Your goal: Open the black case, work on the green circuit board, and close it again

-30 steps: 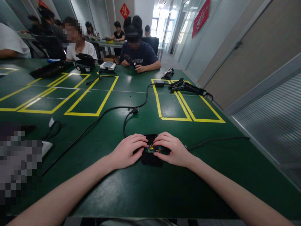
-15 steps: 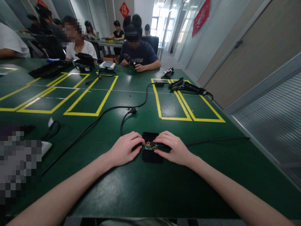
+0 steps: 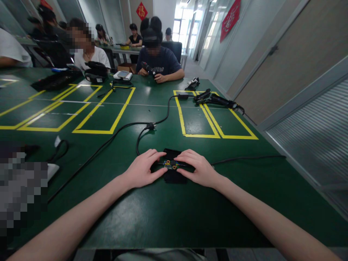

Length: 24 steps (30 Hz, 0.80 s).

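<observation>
Left hand and right hand press on a small black box with an open circuit board, flat on the green table.

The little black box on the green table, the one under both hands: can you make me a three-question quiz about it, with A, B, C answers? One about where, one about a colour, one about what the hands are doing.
1. Where is the black box?
A. inside a yellow tape rectangle
B. on bare green table, near the front edge
C. on a chair

2. What colour are the tape lines?
A. yellow
B. red
C. white

3. What are the left hand and right hand doing?
A. waving in the air
B. holding a cup
C. resting on the box, one at each side

Answers: 1 B, the box lies on plain green, nearer than the taped rectangles. 2 A, the lines are bright yellow. 3 C, fingers of both hands lie on the box, which sits on the table.
</observation>
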Each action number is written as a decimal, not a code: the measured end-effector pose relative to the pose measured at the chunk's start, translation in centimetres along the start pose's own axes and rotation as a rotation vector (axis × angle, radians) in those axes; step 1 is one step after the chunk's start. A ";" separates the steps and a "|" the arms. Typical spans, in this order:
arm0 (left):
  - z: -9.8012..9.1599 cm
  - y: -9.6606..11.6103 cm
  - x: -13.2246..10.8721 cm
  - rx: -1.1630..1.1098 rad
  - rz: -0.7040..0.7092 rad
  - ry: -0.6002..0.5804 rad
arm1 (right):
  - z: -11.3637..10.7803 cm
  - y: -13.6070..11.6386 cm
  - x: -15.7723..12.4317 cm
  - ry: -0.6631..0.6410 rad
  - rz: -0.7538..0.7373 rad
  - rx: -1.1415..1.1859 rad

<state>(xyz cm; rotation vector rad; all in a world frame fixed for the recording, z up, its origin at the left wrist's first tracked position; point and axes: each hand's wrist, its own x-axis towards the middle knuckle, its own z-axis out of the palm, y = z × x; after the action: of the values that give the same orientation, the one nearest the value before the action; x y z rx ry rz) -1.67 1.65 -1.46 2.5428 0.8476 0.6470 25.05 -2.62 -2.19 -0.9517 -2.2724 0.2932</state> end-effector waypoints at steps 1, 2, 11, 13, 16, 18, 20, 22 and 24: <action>0.0 0.0 0.0 0.011 -0.001 -0.004 | 0.0 -0.1 0.0 -0.001 -0.001 -0.004; 0.0 0.0 0.0 0.019 -0.002 -0.006 | 0.0 -0.1 0.1 -0.002 -0.002 -0.010; 0.0 0.2 0.0 -0.015 -0.009 0.000 | 0.4 -0.7 0.4 0.023 -0.013 -0.032; -0.1 0.2 0.0 -0.027 -0.007 0.006 | 0.0 -0.6 0.2 0.039 -0.009 -0.038; -0.3 -0.1 0.0 -0.052 -0.003 0.011 | -0.9 -0.3 -0.1 0.064 0.015 -0.067; -0.5 -0.4 -0.1 -0.067 0.000 0.011 | -1.5 0.1 -0.3 0.040 0.018 -0.085; -0.7 -0.8 -0.1 -0.077 0.003 0.016 | -1.8 0.6 -0.4 -0.009 -0.008 -0.102; -0.7 -1.0 -0.1 -0.079 0.014 0.022 | -1.9 1.0 -0.4 -0.042 -0.039 -0.121; -0.8 -1.1 0.0 -0.073 0.028 0.045 | -1.8 1.1 -0.4 -0.037 -0.038 -0.140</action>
<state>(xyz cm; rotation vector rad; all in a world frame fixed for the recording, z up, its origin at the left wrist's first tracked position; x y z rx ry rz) -2.62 2.61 -1.31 2.4870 0.7897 0.7330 27.09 -2.21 -1.48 -0.9792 -2.3674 0.1376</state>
